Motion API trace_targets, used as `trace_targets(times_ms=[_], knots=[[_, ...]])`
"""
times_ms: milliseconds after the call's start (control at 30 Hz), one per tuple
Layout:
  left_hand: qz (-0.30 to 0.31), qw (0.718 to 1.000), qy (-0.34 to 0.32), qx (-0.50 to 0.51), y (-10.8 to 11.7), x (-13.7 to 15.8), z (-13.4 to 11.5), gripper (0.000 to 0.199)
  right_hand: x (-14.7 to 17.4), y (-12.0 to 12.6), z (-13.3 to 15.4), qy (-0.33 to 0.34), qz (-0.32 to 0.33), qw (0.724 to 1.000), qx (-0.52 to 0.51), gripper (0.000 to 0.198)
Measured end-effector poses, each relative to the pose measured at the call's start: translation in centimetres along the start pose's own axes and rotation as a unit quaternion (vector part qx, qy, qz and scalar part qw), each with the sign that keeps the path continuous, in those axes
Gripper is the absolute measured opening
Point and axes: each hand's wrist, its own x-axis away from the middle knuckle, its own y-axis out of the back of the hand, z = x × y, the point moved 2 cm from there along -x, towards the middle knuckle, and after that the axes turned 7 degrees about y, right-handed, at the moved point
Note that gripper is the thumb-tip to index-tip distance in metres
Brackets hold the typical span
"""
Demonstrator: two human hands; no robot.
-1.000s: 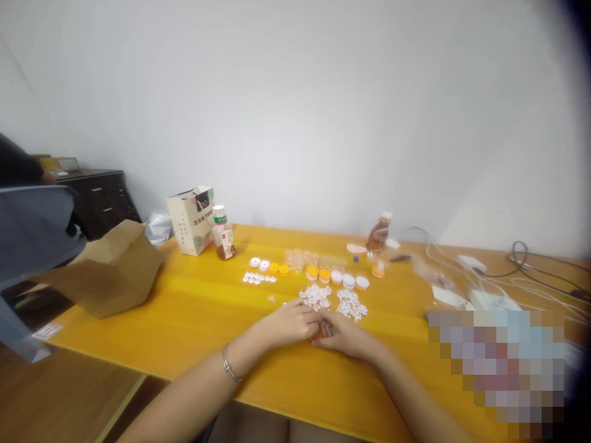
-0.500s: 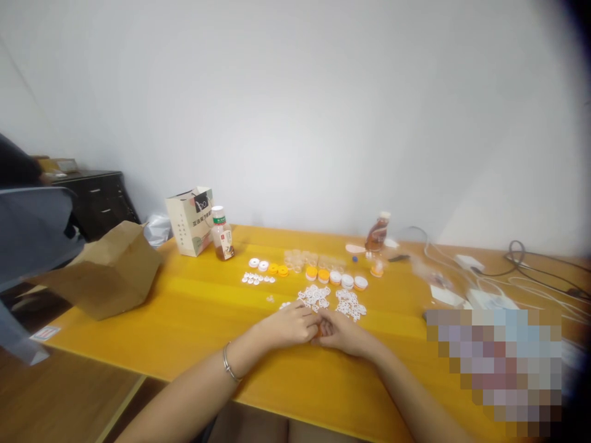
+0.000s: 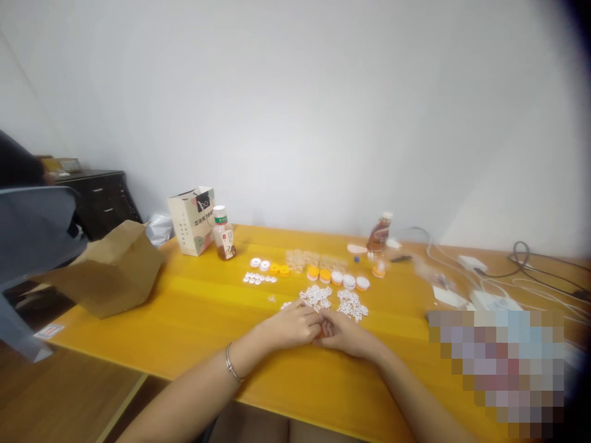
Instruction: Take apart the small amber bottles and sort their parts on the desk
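Observation:
My left hand (image 3: 295,325) and my right hand (image 3: 347,333) meet low over the table, fingertips touching. Both have curled fingers, closed around something small that the fingers hide; a hint of orange shows between them. Just beyond lie two heaps of small white plastic pieces, a left heap (image 3: 316,297) and a right heap (image 3: 351,304). Behind those heaps runs a row of round orange and white discs (image 3: 337,279). Farther left are white and yellow discs with centre holes (image 3: 274,269), with small white round pieces (image 3: 257,279) in front. Clear, cup-like pieces (image 3: 305,258) stand at the back, blurred.
On the wooden table (image 3: 194,332) stand a paper gift bag (image 3: 191,224), a labelled bottle (image 3: 225,237) and a brown bottle (image 3: 379,234). A brown paper bag (image 3: 115,271) sits at the left edge. Cables and a white power strip (image 3: 494,301) lie at right, near a pixelated patch.
The whole view has shifted very slightly. Both hands keep their place together, and the pieces on the table lie as before.

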Motion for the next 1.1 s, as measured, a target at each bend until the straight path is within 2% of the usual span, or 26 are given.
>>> trace_targets(times_ms=[167, 267, 333, 433, 500, 600, 767, 933, 1000, 1100], knots=[[0.013, 0.999, 0.041, 0.026, 0.1, 0.0, 0.9, 0.018, 0.2, 0.0, -0.2, 0.001, 0.002, 1.0, 0.007, 0.019], [0.042, 0.991, 0.126, 0.023, 0.9, 0.6, 3.2, 0.018, 0.4, 0.0, 0.0, -0.013, 0.004, 1.0, 0.007, 0.02], [0.076, 0.975, 0.207, 0.013, 1.6, 1.3, 5.2, 0.015, 0.5, 0.1, 0.2, -0.02, 0.007, 1.0, 0.007, 0.021], [0.164, 0.937, 0.309, 0.005, 2.1, 2.5, 7.7, 0.011, 0.5, 0.3, 0.6, -0.027, 0.009, 1.0, 0.011, 0.02], [0.221, 0.912, 0.347, 0.003, 1.9, 3.2, 8.5, 0.01, 0.5, 0.3, 0.7, -0.03, 0.012, 0.999, 0.013, 0.02], [0.259, 0.895, 0.363, 0.002, 1.2, 3.6, 8.6, 0.015, 0.5, 0.3, 0.7, -0.028, 0.017, 0.999, 0.013, 0.021], [0.261, 0.894, 0.363, 0.003, 0.4, 3.6, 8.1, 0.016, 0.6, 0.3, 0.7, -0.017, 0.012, 1.0, 0.005, 0.021], [0.247, 0.899, 0.361, 0.001, 0.9, 3.7, 7.9, 0.015, 0.7, 0.6, 0.7, -0.014, 0.008, 0.999, -0.032, 0.022], [0.215, 0.913, 0.348, 0.011, 1.4, 3.3, 7.6, 0.017, 0.8, 1.1, 0.8, -0.014, -0.007, 0.998, -0.054, 0.024], [0.106, 0.95, 0.286, 0.073, 2.4, 2.2, 6.4, 0.019, 0.9, 1.8, 0.7, -0.004, -0.05, 0.996, -0.077, 0.026]])
